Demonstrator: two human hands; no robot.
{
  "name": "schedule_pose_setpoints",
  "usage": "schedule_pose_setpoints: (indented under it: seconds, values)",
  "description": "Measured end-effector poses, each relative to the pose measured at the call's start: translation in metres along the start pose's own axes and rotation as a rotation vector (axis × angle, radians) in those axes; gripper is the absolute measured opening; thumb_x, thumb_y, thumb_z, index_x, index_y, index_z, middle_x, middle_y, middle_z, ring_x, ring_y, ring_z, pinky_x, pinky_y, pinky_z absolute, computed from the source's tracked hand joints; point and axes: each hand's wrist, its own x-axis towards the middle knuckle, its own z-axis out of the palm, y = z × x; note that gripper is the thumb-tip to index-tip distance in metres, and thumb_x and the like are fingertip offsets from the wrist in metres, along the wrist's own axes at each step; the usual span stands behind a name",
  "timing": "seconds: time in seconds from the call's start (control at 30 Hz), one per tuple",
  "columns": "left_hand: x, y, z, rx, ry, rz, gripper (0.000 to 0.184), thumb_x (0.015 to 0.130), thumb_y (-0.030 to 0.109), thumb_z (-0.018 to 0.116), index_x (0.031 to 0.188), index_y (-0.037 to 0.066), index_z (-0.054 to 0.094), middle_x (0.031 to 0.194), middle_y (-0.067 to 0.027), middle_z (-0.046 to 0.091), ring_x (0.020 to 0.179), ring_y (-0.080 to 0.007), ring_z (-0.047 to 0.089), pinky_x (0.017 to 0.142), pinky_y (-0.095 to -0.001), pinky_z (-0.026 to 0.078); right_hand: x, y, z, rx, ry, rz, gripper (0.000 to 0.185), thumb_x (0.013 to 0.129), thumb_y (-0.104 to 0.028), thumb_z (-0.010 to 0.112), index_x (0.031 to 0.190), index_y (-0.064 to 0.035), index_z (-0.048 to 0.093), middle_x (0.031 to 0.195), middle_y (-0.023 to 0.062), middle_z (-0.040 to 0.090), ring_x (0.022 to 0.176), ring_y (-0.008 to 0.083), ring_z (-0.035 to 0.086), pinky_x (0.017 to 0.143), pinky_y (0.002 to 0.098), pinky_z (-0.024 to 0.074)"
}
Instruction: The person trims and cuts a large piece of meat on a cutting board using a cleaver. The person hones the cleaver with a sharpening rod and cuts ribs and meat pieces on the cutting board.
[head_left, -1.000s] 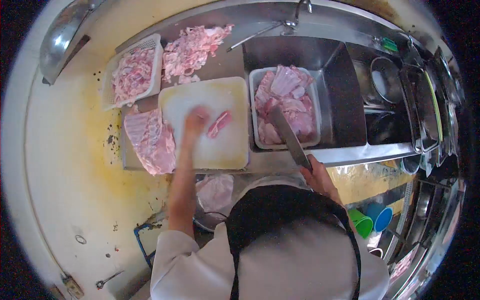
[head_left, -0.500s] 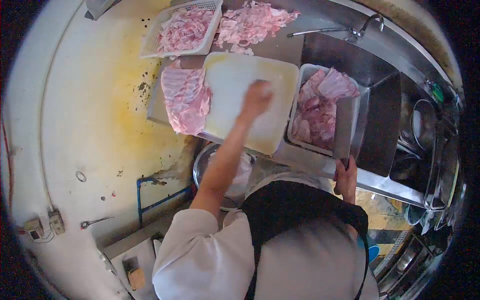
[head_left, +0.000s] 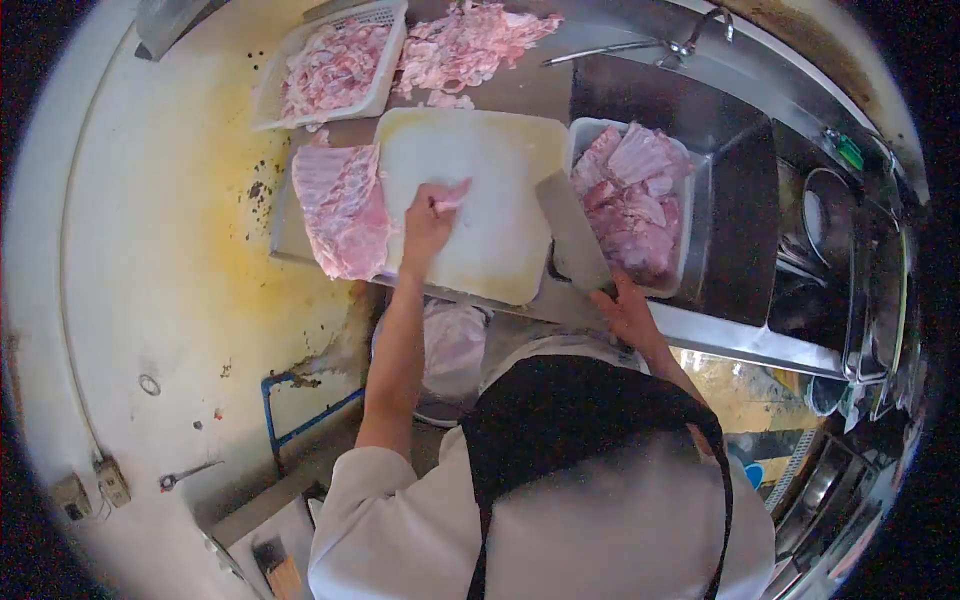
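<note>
- So, the left hand [head_left: 428, 222] is over the middle of the white cutting board [head_left: 500, 250], fingers curled in and pinching a small strip of meat [head_left: 458, 192]. Only the far end pokes out; the rest is hidden behind the fingers.
- Right hand [head_left: 628, 308] is wrapped around the handle of a big knife [head_left: 572, 226], just off the board's near right corner. The grip covers most of the handle, so can't really make that out.
- Broad blade points away from the person and overlaps the board's right edge. Can't tell if it's touching the board or just above it.
- Left of the board, right up against it: a slab of ribs [head_left: 343, 210], bone side showing.
- Right of it, a white tub [head_left: 688, 235] of meat pieces [head_left: 635, 195] in the sink [head_left: 740, 215]. Knife and hand block its near left corner.
- Past the board: a white basket [head_left: 385, 80] of scraps and a loose heap of trimmings [head_left: 470, 45], both running up to the top edge of the view.
- Below the counter, some pale lump [head_left: 455, 345], partly hidden by the counter edge. No clue what it is.
</note>
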Motion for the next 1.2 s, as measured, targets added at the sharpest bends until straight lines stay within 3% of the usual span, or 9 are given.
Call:
schedule_pose_setpoints:
  seconds: [0.13,0.2,0.27,0.37,0.5,0.67,0.83,0.97,1.2]
  values:
    - [0.01,0.031,0.053,-0.183,-0.168,0.176,0.021,0.077,0.003,0.063,0.097,0.006,0.058,0.086,-0.0145,0.065,0.079,-0.0323,0.065,0.07,-0.0392,0.051,0.014,-0.04,-0.032,0.156,-0.216,0.49,0.052,0.09,-0.028,0.065,0.13,0.0021,0.051,0.107,0.0225,0.069,0.098,0.0354,0.067,0.086,0.0453,0.0503]
    - [0.013,0.026,0.067,-0.062,-0.146,0.302,0.019,0.077,0.005,0.065,0.096,0.007,0.06,0.085,-0.0139,0.064,0.079,-0.0322,0.064,0.069,-0.0403,0.051,0.014,-0.033,-0.025,0.145,-0.05,0.338,0.051,0.09,-0.028,0.065,0.129,0.0022,0.052,0.103,0.0212,0.069,0.093,0.0324,0.067,0.084,0.0436,0.0511]
    - [0.016,0.014,0.074,0.185,-0.057,0.437,0.019,0.076,0.007,0.066,0.094,0.008,0.062,0.083,-0.0136,0.063,0.079,-0.0325,0.064,0.068,-0.0418,0.051,0.017,-0.029,-0.018,0.17,0.083,0.175,0.044,0.091,-0.027,0.064,0.123,0.0013,0.055,0.089,0.0144,0.065,0.076,0.0245,0.062,0.07,0.0387,0.0482]
    - [0.005,0.044,0.062,0.302,-0.062,0.335,0.015,0.075,0.009,0.067,0.089,0.009,0.063,0.081,-0.0143,0.062,0.076,-0.0348,0.062,0.066,-0.0444,0.05,0.02,-0.034,-0.004,0.26,0.131,0.032,0.032,0.093,-0.025,0.061,0.113,-0.0004,0.058,0.067,0.0026,0.056,0.048,0.0117,0.052,0.045,0.0303,0.0419]
    - [-0.003,0.047,0.068,0.216,-0.115,0.206,0.009,0.078,0.008,0.066,0.086,0.007,0.063,0.08,-0.0161,0.063,0.073,-0.0369,0.062,0.066,-0.0454,0.05,0.059,-0.047,0.022,0.235,0.076,-0.039,0.034,0.092,-0.025,0.061,0.115,-0.0005,0.059,0.069,0.0036,0.059,0.049,0.0114,0.053,0.046,0.0301,0.0429]
    - [-0.009,0.034,0.075,0.134,-0.042,0.238,0.006,0.081,0.007,0.064,0.085,0.003,0.061,0.078,-0.0187,0.063,0.071,-0.0383,0.063,0.064,-0.0462,0.049,0.128,-0.06,0.043,0.122,0.031,-0.036,0.058,0.09,-0.039,0.06,0.126,0.0048,0.052,0.1,0.0231,0.067,0.083,0.0361,0.067,0.084,0.0466,0.0498]
    - [-0.021,0.027,0.076,-0.031,0.021,0.148,0.009,0.078,-0.001,0.062,0.082,0.002,0.055,0.074,-0.0179,0.061,0.068,-0.0381,0.061,0.062,-0.045,0.048,0.089,-0.094,0.027,0.263,-0.135,0.195,0.055,0.089,-0.031,0.063,0.129,0.0043,0.05,0.102,0.021,0.066,0.079,0.0336,0.066,0.085,0.0465,0.0494]
    - [-0.025,0.041,0.061,-0.024,-0.022,0.136,0.013,0.073,-0.006,0.06,0.081,0.002,0.054,0.073,-0.0166,0.06,0.064,-0.0372,0.058,0.059,-0.0427,0.047,0.062,-0.057,0.037,0.263,-0.136,0.158,0.049,0.089,-0.028,0.063,0.127,0.0017,0.053,0.102,0.0188,0.066,0.073,0.0295,0.065,0.076,0.0436,0.0521]
    - [-0.021,0.034,0.064,-0.002,-0.021,0.197,0.015,0.072,-0.006,0.06,0.078,0.004,0.051,0.067,-0.0153,0.057,0.061,-0.0346,0.058,0.057,-0.0386,0.046,0.124,-0.058,0.047,0.17,-0.105,0.125,0.048,0.088,-0.033,0.064,0.122,0.0012,0.058,0.096,0.0166,0.067,0.062,0.0225,0.065,0.063,0.0398,0.0536]
